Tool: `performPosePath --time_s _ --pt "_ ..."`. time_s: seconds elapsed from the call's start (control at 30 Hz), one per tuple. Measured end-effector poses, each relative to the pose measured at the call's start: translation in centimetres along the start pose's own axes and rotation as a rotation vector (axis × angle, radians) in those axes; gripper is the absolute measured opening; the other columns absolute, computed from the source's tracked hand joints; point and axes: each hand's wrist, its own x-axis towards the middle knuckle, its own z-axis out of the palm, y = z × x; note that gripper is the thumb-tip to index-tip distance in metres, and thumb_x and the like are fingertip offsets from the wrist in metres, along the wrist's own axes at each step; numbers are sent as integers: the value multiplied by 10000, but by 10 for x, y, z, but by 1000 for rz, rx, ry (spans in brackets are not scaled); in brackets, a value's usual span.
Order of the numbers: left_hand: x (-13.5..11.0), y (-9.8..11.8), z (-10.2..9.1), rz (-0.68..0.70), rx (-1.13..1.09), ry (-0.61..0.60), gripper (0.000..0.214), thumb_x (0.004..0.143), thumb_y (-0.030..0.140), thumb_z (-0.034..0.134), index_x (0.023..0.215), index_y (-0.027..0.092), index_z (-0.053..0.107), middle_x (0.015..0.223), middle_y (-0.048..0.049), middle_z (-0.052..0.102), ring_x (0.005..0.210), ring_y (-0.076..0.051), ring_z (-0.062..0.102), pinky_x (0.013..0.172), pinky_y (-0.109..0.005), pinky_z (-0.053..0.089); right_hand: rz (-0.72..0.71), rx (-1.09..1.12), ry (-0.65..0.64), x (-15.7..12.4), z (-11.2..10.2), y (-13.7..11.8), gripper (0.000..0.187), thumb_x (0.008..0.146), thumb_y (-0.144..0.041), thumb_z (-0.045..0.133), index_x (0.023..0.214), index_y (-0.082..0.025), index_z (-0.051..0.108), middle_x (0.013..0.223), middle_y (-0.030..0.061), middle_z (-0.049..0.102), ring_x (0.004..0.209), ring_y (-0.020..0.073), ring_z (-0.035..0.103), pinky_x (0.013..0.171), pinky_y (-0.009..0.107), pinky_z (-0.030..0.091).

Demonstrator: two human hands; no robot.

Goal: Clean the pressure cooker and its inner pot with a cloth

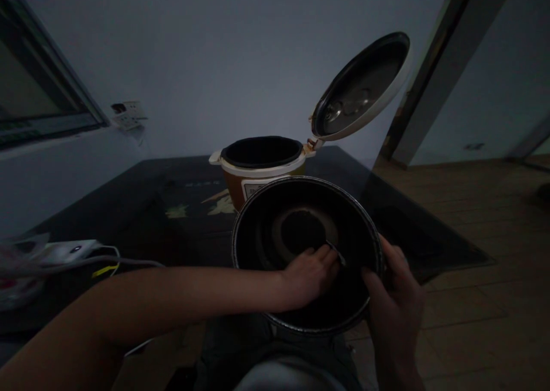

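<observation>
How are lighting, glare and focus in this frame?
Head view: dim throughout, the inside of the black cooking pot sinking into shadow; head view again: small glints on the open cooker lid, left hand slightly soft, the pale sliver beside it too indistinct to identify.

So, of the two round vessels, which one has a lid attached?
The cooker, standing on the table beyond the pot: its lid is hinged open on the right. The pot, held by the right hand, shows no lid.
</observation>
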Motion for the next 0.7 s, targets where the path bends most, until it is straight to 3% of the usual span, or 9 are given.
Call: performPosePath --time_s 0.17,0.27,0.4,0.5,0.7 --pt "4 -4 1 -61 -195 -127 243 975 171 390 1193 120 485 1175 -98 650 983 -219 652 779 -323 552 -17 17 0 0 -1 -1 449 805 -194 598 1240 -290 650 1044 13 631 945 168 596 770 284 469" --pt "5 -8 4 -51 -207 -128 301 914 159 488 1211 129 448 1212 -108 637 1046 -225 645 838 -323 542 -10 16 5 -1 -1 0 449 804 -198 601 1242 -284 652 1045 19 634 949 178 598 772 295 473" --pt "8 -11 5 -22 -115 -71 303 893 143 500 1195 122 477 1217 -124 623 1074 -231 625 861 -328 534 12 12 5 -1 -1 2 447 803 -202 606 1243 -271 653 1046 27 633 939 187 589 764 307 461" --pt "11 -16 -3 -55 -19 -24 299 891 125 485 1188 102 511 1199 -135 623 1062 -249 619 865 -352 535 24 33 3 -2 -1 2 446 804 -209 612 1244 -269 651 1051 29 628 939 188 583 756 307 451" --pt "15 -42 -29 -260 41 -31 332 862 137 542 1188 71 540 1201 -166 626 1102 -267 608 888 -358 529 25 25 14 -3 0 0 455 798 -234 622 1250 -267 652 1084 37 636 969 198 587 773 314 460"
